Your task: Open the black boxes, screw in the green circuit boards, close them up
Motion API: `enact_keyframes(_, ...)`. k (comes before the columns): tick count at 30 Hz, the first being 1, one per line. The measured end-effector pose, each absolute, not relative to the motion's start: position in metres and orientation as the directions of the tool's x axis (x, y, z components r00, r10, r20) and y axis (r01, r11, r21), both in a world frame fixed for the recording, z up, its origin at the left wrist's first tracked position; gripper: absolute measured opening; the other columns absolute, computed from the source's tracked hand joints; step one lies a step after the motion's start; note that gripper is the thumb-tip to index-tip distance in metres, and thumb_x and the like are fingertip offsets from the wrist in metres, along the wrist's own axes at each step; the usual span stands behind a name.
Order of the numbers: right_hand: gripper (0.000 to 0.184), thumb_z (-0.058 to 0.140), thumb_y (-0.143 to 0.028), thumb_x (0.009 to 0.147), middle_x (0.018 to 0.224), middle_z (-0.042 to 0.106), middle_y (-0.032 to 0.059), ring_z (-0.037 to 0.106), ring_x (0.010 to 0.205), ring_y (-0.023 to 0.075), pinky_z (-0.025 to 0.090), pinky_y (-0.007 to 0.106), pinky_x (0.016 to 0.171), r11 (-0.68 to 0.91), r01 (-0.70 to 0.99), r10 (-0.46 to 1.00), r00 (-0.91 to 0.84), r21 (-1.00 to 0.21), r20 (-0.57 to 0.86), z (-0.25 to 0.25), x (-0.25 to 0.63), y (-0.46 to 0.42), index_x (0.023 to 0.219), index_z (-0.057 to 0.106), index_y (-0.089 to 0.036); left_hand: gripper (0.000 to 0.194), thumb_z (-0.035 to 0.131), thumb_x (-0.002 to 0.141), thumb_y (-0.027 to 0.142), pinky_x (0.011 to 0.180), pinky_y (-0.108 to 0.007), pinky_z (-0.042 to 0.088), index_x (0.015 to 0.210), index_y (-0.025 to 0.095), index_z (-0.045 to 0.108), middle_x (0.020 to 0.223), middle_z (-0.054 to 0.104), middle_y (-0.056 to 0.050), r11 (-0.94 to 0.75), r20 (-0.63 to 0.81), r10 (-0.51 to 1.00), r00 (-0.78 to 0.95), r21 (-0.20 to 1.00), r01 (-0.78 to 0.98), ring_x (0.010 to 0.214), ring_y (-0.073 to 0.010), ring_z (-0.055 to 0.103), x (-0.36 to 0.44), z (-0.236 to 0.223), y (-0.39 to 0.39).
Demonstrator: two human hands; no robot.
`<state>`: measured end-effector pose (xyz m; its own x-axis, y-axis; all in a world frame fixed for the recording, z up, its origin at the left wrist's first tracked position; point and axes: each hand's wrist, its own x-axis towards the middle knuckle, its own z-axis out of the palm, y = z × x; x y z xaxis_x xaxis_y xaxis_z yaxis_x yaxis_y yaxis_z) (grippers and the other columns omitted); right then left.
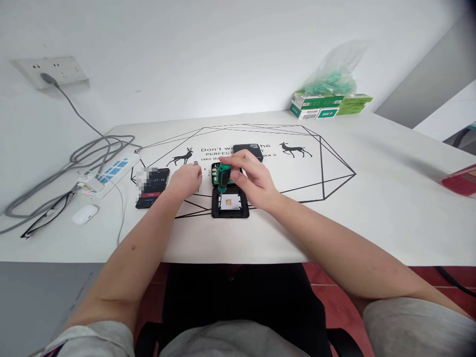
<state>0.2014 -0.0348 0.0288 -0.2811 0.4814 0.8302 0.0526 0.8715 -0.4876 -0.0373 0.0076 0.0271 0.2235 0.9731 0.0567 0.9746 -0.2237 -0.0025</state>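
Observation:
My right hand (256, 181) is closed around a screwdriver (224, 174) with a green and black handle. Its shaft points down over a square black case part (231, 214), in which a white plate with a gold-coloured square lies. Just behind this part is a second black case half with a green circuit board (214, 173), partly covered by the screwdriver and fingers. To the left of both, my left hand (186, 180) rests on the table with curled fingers. A bit of grey metal shows at its fingertips, too small to name.
On the left lie a phone with a lit screen (153, 188), a power strip (115, 173), a coiled grey cable (80, 153), glasses (50, 214) and a rounded white object (85, 214). A dark phone (256, 151) lies behind the case. Green boxes (316, 104) stand by the wall.

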Motion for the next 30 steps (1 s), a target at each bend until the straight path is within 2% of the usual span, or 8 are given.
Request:
enact_keyframes(5,0.026,0.058,-0.037,0.109,0.102,0.067,0.0058,0.063,0.096,0.0216,0.059,0.045,0.087,0.844,0.053,0.529,-0.234,-0.533,0.816,0.030,0.199,-0.034,0.127,0.074,-0.030,0.030,0.042,0.107,0.020,0.081,-0.040,0.051,0.106,0.018,0.072,0.110,0.073,-0.017,-0.215,0.048,0.976,0.215,0.014,0.976,0.102,-0.0322,0.070,-0.038,0.026,0.008)
enact_keyframes(10,0.021,0.072,-0.043,0.101,0.129,0.064,0.0087,0.067,0.113,0.0212,0.061,0.037,0.084,0.790,-0.061,0.590,-0.192,-0.609,0.784,0.027,0.194,-0.032,0.114,0.064,-0.028,0.027,0.045,0.106,0.021,0.087,-0.041,0.053,0.107,0.018,0.072,0.112,0.071,-0.017,-0.214,0.069,0.975,0.210,0.051,0.976,0.106,-0.0326,0.068,-0.037,0.024,0.008)
enact_keyframes(12,0.028,0.075,-0.045,0.099,0.137,0.064,0.0089,0.072,0.108,0.0185,0.061,0.034,0.079,0.721,-0.142,0.642,-0.228,-0.678,0.732,0.024,0.191,-0.032,0.112,0.057,-0.028,0.024,0.048,0.105,0.022,0.095,-0.043,0.053,0.106,0.019,0.072,0.111,0.069,-0.016,-0.266,0.109,0.960,0.256,0.088,0.960,0.110,-0.0327,0.065,-0.036,0.024,0.007)
enact_keyframes(15,0.037,0.078,-0.049,0.098,0.128,0.072,0.0075,0.075,0.096,0.0159,0.060,0.033,0.075,0.659,-0.207,0.671,-0.271,-0.723,0.690,0.021,0.189,-0.033,0.111,0.050,-0.028,0.019,0.053,0.105,0.026,0.104,-0.045,0.051,0.106,0.020,0.071,0.110,0.066,-0.013,-0.425,0.182,0.900,0.397,0.157,0.892,0.116,-0.0325,0.060,-0.034,0.025,0.004)
enact_keyframes(19,0.036,0.081,-0.046,0.096,0.117,0.077,0.0053,0.074,0.092,0.0166,0.060,0.036,0.079,0.703,-0.186,0.648,-0.232,-0.687,0.725,0.019,0.190,-0.032,0.109,0.053,-0.028,0.021,0.051,0.106,0.025,0.108,-0.048,0.049,0.108,0.020,0.071,0.114,0.065,-0.013,-0.567,0.224,0.820,0.527,0.190,0.802,0.114,-0.0315,0.057,-0.032,0.023,0.002)
enact_keyframes(21,0.034,0.082,-0.046,0.095,0.117,0.078,0.0054,0.073,0.088,0.0163,0.060,0.037,0.080,0.728,-0.148,0.639,-0.206,-0.669,0.741,0.020,0.192,-0.032,0.110,0.058,-0.027,0.021,0.051,0.105,0.023,0.107,-0.049,0.049,0.108,0.019,0.071,0.113,0.065,-0.013,-0.566,0.232,0.819,0.525,0.171,0.807,0.111,-0.0318,0.057,-0.032,0.020,0.003)
enact_keyframes(24,0.028,0.075,-0.048,0.100,0.114,0.078,0.0064,0.070,0.086,0.0168,0.059,0.038,0.079,0.765,-0.077,0.615,-0.208,-0.639,0.761,0.023,0.195,-0.033,0.118,0.068,-0.027,0.021,0.051,0.103,0.021,0.102,-0.049,0.050,0.109,0.019,0.071,0.109,0.065,-0.014,-0.544,0.236,0.829,0.507,0.133,0.828,0.109,-0.0331,0.058,-0.034,0.016,0.007)
enact_keyframes(30,0.031,0.063,-0.048,0.107,0.111,0.074,0.0078,0.067,0.095,0.0212,0.059,0.043,0.085,0.844,-0.014,0.513,-0.272,-0.536,0.814,0.029,0.198,-0.033,0.128,0.075,-0.029,0.022,0.051,0.102,0.019,0.103,-0.049,0.051,0.110,0.018,0.071,0.107,0.067,-0.013,-0.549,0.253,0.818,0.517,0.075,0.832,0.109,-0.0329,0.060,-0.038,0.010,0.014)
